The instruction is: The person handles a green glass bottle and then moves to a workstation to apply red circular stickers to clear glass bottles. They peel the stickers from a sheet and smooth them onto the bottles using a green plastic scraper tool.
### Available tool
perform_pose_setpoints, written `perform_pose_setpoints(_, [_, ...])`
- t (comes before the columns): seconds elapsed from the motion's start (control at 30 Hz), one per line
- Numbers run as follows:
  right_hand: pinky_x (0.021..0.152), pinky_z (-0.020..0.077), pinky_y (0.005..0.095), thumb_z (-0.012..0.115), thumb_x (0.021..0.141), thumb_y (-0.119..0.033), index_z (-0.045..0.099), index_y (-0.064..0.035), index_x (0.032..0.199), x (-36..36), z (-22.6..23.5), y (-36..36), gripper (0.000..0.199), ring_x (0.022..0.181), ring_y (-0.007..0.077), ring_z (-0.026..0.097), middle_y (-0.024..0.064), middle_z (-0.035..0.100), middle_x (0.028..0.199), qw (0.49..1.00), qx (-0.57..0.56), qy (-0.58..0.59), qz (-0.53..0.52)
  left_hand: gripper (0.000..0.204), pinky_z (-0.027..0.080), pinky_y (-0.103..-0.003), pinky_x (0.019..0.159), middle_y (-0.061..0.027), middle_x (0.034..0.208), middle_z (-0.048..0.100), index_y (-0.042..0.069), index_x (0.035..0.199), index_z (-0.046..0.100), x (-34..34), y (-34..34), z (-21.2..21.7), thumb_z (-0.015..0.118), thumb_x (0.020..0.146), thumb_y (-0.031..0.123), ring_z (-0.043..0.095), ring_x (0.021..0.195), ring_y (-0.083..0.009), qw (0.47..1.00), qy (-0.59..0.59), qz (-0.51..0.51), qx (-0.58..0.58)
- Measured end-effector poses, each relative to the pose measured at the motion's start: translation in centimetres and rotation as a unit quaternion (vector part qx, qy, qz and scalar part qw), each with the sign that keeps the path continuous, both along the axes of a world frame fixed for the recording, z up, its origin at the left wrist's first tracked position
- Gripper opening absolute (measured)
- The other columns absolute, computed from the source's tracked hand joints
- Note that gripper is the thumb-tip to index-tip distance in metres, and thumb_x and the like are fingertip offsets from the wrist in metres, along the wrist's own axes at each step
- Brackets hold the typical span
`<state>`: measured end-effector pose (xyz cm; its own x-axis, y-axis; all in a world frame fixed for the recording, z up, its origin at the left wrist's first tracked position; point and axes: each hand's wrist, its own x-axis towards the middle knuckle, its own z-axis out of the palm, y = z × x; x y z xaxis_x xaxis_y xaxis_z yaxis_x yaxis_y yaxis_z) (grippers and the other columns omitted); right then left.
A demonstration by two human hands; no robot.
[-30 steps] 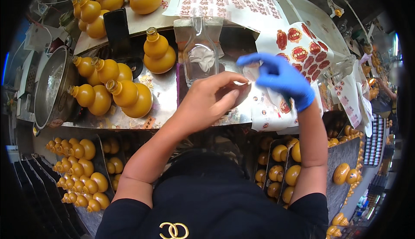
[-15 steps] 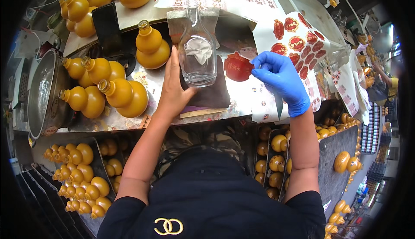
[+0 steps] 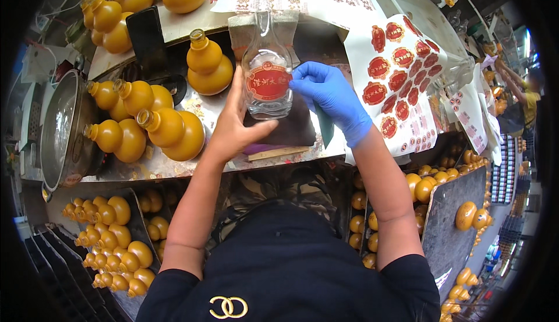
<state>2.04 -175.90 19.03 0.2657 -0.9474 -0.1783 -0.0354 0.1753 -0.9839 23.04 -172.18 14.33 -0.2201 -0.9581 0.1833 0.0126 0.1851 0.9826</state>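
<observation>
A clear glass bottle [image 3: 269, 111] with a narrow neck lies tilted back over a dark pad, its neck pointing away from me. My bare left hand [image 3: 232, 125] grips its left side, fingers along the glass and thumb by the base. A red oval label [image 3: 268, 82] with a gold border lies across the bottle's front. My right hand [image 3: 333, 97], in a blue glove, pinches the label's right edge. How much of the label touches the glass, I cannot tell. Below the right palm hangs a flat dark-green piece [image 3: 324, 126], its upper end hidden by the glove.
Yellow gourd-shaped bottles [image 3: 177, 135] stand on the left of the table, beside a metal pan [image 3: 61, 129] and a dark phone-like panel [image 3: 145, 33]. Sheets of red labels [image 3: 397, 80] lie at right. More gourd bottles [image 3: 119, 234] fill trays below. A person [image 3: 531, 97] is at far right.
My right hand has moved left, bringing the red label from beside the bottle onto its front. My left hand keeps its grip on the bottle.
</observation>
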Motion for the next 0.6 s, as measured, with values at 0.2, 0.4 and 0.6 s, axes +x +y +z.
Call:
perform_pose_setpoints(0.2, [0.051,0.0358,0.0175,0.072,0.084,-0.026,0.064,-0.0044,0.098,0.3,-1.2,0.8,0.027,0.056,0.0015,0.045,-0.0061,0.052,0.065,0.999,-0.008,0.007,-0.053,0.085,0.031,-0.032,0.108,-0.0201,0.148,0.033,-0.006,0.149,0.012,0.0,-3.0,0.3,0.066,0.091,0.025,0.039,0.134,-0.0233,0.961,0.216,-0.014,0.174])
perform_pose_setpoints(0.4, [0.051,0.0357,0.0182,0.071,0.084,-0.043,0.06,-0.0027,0.124,0.7,-2.4,0.8,0.058,0.054,0.0025,0.046,-0.0051,0.05,0.061,0.997,0.061,0.047,-0.025,0.07,0.034,-0.029,0.106,-0.0167,0.142,0.042,-0.008,0.146,0.021,-0.2,-2.6,0.3,0.061,0.094,0.017,0.043,0.129,-0.0193,0.964,0.211,-0.011,0.164])
perform_pose_setpoints(0.6, [0.051,0.0368,0.0192,0.071,0.084,-0.044,0.058,-0.0027,0.127,0.7,-2.3,0.9,0.061,0.055,0.0033,0.048,-0.0043,0.052,0.061,0.997,0.058,0.053,0.0,0.069,0.035,-0.03,0.106,-0.0162,0.141,0.044,-0.007,0.146,0.024,-0.3,-2.7,0.4,0.062,0.094,0.017,0.045,0.128,-0.0192,0.965,0.209,-0.008,0.161])
